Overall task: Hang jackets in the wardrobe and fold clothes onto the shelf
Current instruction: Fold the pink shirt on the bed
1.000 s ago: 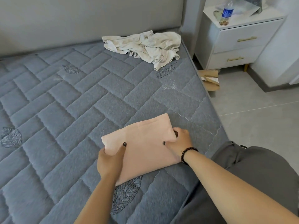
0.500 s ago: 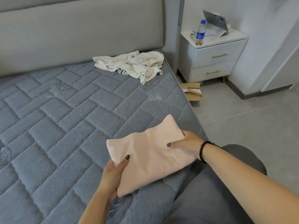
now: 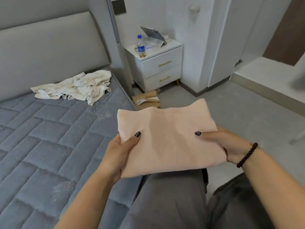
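pink folded garment (image 3: 166, 139) held clear of the bed (image 3: 49, 146), over the person's lap, at the bed's right edge. left hand (image 3: 118, 152) grips its left side, thumb on top and the other fingers hidden beneath; right hand (image 3: 231, 146) grips its right side the same way. the fold looks finished: a flat, compact rectangle with no loose ends showing. what is judged left for this piece is the carry to the shelf, which is not in view; nor is any wardrobe interior or jacket. a cream garment (image 3: 76, 86) lies crumpled and unfolded near the headboard (image 3: 49, 52), well apart from the hands, so at least one piece of folding remains. room for moving: open floor (image 3: 239, 116) lies to the right of the bed. a nightstand (image 3: 158, 66) stands beside the headboard, with a cardboard box (image 3: 146, 100) on the floor just in front of it, close to the bed's edge and a likely thing to step round. a white panel (image 3: 219, 47) rises farther right; what it belongs to cannot be told.
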Demonstrator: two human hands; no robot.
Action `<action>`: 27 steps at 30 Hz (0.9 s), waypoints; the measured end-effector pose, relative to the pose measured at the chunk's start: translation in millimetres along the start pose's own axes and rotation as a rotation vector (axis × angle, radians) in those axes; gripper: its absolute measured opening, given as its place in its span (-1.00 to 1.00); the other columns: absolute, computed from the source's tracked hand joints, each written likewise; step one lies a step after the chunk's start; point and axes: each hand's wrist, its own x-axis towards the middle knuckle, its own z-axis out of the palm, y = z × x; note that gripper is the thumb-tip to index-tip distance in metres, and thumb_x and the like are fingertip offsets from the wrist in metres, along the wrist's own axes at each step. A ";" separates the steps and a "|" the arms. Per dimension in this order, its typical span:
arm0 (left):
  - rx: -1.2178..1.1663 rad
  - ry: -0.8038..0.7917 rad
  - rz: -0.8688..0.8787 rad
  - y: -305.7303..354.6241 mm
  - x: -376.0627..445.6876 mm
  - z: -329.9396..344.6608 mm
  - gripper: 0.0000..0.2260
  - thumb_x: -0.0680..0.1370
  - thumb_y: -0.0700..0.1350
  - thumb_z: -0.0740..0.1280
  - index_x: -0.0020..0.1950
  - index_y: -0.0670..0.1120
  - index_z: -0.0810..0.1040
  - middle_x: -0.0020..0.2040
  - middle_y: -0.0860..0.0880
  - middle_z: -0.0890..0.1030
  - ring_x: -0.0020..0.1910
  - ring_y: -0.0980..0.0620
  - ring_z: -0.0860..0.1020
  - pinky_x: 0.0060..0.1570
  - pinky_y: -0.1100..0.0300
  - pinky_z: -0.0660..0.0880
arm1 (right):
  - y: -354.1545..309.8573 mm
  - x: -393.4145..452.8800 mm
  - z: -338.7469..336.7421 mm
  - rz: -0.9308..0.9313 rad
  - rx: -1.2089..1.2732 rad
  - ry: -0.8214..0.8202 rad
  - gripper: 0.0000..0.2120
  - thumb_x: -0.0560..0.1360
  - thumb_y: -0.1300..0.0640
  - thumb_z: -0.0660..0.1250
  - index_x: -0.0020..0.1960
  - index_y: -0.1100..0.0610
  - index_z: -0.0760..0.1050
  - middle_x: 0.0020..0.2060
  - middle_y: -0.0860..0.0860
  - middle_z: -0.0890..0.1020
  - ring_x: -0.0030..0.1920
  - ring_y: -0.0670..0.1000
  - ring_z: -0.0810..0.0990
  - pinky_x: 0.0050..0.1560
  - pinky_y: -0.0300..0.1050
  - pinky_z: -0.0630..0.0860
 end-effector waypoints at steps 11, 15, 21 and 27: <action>0.166 -0.108 -0.154 -36.0 97.7 176.9 -0.65 0.37 -0.01 0.47 0.11 -0.09 0.62 0.02 -0.12 0.70 -0.09 -0.08 0.69 -0.26 0.12 0.60 | 19.2 -8.5 -181.2 -0.003 0.242 0.221 -0.58 0.31 0.18 0.39 0.16 0.18 0.58 0.06 0.10 0.68 0.01 0.09 0.68 -0.19 -0.07 0.63; 0.202 -0.147 -0.217 -49.2 160.8 246.4 -0.62 0.41 -0.02 0.43 0.18 -0.13 0.57 0.03 -0.13 0.70 -0.10 -0.06 0.69 -0.23 0.10 0.62 | 7.3 14.1 -259.0 0.027 0.262 0.302 -0.55 0.31 0.14 0.41 0.20 0.19 0.57 0.07 0.09 0.68 0.05 0.09 0.67 -0.19 -0.08 0.63; 0.274 -0.188 -0.279 -40.8 233.8 329.8 -0.81 0.58 -0.13 0.29 0.15 -0.16 0.57 0.00 -0.16 0.68 -0.09 -0.10 0.64 -0.02 -0.04 0.59 | -19.6 36.2 -325.7 0.117 0.438 0.450 -0.62 0.37 0.12 0.34 0.16 0.20 0.58 0.09 0.09 0.67 0.05 0.07 0.67 -0.13 -0.01 0.65; 0.322 -0.206 -0.323 50.4 256.5 357.9 -0.79 0.57 -0.11 0.33 0.17 -0.14 0.58 0.03 -0.12 0.70 -0.03 -0.11 0.66 0.01 -0.04 0.60 | -107.3 32.8 -318.8 0.166 0.503 0.480 -0.61 0.40 0.14 0.31 0.22 0.18 0.54 0.10 0.08 0.67 0.05 0.06 0.67 -0.18 -0.07 0.64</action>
